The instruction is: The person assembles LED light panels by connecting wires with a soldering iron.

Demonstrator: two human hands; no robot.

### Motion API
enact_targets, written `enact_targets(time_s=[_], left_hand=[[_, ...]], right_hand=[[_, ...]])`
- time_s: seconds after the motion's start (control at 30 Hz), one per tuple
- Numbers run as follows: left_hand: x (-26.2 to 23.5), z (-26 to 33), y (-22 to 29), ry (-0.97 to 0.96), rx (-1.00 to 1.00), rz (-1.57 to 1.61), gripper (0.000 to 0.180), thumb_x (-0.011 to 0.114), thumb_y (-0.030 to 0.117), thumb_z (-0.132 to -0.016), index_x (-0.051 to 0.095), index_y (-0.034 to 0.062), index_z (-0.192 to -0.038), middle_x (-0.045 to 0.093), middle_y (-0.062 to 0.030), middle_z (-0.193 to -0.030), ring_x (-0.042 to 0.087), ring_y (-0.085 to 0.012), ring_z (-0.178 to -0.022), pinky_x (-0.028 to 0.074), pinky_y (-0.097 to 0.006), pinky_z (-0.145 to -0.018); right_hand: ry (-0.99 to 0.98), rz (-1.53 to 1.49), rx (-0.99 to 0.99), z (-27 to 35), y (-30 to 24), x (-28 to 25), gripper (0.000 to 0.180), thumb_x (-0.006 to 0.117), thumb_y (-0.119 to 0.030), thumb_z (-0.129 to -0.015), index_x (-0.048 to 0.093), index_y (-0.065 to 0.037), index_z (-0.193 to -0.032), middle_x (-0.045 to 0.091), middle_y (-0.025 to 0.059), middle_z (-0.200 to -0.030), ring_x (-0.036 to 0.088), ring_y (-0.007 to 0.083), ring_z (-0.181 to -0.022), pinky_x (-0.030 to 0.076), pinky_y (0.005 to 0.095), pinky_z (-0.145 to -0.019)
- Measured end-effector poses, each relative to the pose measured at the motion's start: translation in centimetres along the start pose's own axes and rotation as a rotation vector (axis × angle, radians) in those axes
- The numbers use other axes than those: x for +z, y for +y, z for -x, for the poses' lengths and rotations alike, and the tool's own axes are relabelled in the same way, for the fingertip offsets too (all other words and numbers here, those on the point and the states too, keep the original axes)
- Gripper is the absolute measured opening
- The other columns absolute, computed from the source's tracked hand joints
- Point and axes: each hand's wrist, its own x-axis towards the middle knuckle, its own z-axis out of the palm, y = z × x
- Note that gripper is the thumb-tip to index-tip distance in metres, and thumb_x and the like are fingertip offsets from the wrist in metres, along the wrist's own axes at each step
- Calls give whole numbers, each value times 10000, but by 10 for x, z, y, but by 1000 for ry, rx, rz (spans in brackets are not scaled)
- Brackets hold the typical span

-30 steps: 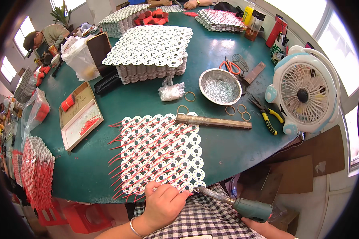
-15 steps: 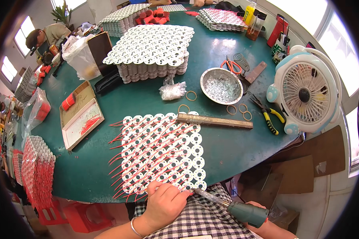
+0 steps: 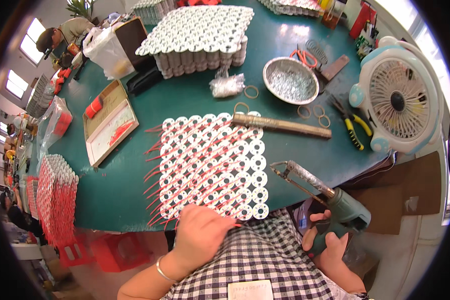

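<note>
Your left hand [image 3: 201, 231] sits at the near edge of the green round table [image 3: 135, 200], fingers curled down onto the six o'clock edge of the flat mat of white round spools [image 3: 212, 165], pinching at a red wire end [image 3: 235, 225] there; whether it truly grips the wire you cannot tell, since the knuckles hide the fingertips. The mat lies in front of you, with red wires threaded through it and red tails sticking out toward nine o'clock. Your right hand [image 3: 330, 245] is off the table at about four o'clock from the mat, fingers clenched around the green handle of a soldering gun [image 3: 330, 200], whose metal tip points toward ten o'clock and hangs just beside the mat's right edge, clear of it. At the mat's twelve o'clock edge a long brass-coloured bar [image 3: 280, 125] lies across the table, touching the top row. Farther out at one o'clock stands a metal bowl [image 3: 291, 80] of small parts, with yellow-handled pliers [image 3: 352, 132] and a white desk fan [image 3: 397, 100] toward two o'clock. A taller stack of white spools [image 3: 200, 30] sits at twelve o'clock, well apart.
</note>
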Motion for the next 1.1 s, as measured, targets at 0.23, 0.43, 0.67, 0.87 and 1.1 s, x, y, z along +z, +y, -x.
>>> enact_targets(time_s=[0.23, 0.43, 0.67, 0.87, 1.1], left_hand=[[-40, 1, 4, 77, -550, 316, 69, 579, -21, -749, 616, 5, -802, 618, -87, -727, 586, -170, -696, 452, -264, -652], [-3, -37, 26, -227, -701, 1254, 133, 453, 41, -888, 494, -22, -998, 606, -99, -905, 595, -139, -863, 455, -240, -774], [9, -69, 29, -499, -813, 1349, 134, 478, 89, -894, 504, -9, -982, 590, -80, -954, 550, -109, -904, 421, -235, -823], [15, -85, 19, -411, -836, 1341, 92, 465, 53, -890, 501, 2, -956, 567, -75, -854, 562, -129, -817, 453, -250, -730], [22, -93, 1, -478, -769, 1059, 109, 512, 74, -864, 532, 24, -958, 575, -69, -809, 544, -129, -703, 438, -241, -646]], right_hand=[[8, -2, 58, -16, 0, -2, 489, 575, -317, -782, 373, -9, -1104, 567, 197, -860, 548, 216, -491, 456, 343, -448], [-258, -262, 109, -33, -22, 24, 408, 514, -136, -830, 357, 16, -1175, 548, 244, -1014, 607, 341, -840, 485, 446, -758], [-338, -205, -14, -53, -25, 49, 517, 608, -205, -800, 369, -69, -1237, 443, 234, -1200, 471, 369, -1099, 378, 498, -933], [-395, -24, 68, -74, -21, 47, 559, 562, -208, -821, 319, 41, -1259, 410, 220, -1246, 462, 290, -1124, 385, 415, -951], [-173, -133, 132, -80, -19, 48, 538, 550, -220, -791, 359, 51, -1214, 435, 237, -1212, 511, 352, -1057, 451, 446, -850]])
